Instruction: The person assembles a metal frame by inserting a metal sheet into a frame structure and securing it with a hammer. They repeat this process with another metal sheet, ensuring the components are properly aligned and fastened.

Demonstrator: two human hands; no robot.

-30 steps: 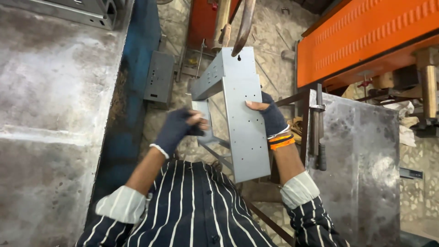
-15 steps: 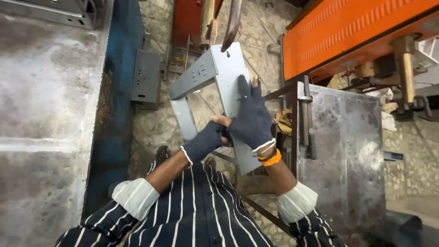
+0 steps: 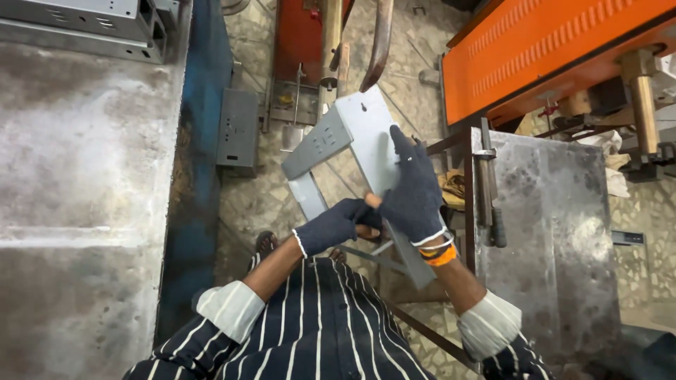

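Both your gloved hands grip the grey bent sheet-metal bracket (image 3: 366,137) in mid-air above the floor: left hand (image 3: 336,225) closed on its lower edge, right hand (image 3: 412,197) spread flat across its face. You appear to be repositioning it; steady it.

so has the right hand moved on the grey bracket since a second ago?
Yes. The right hand went from the right edge of the grey bracket onto its face, leftward away from the steel table, meeting the left hand.
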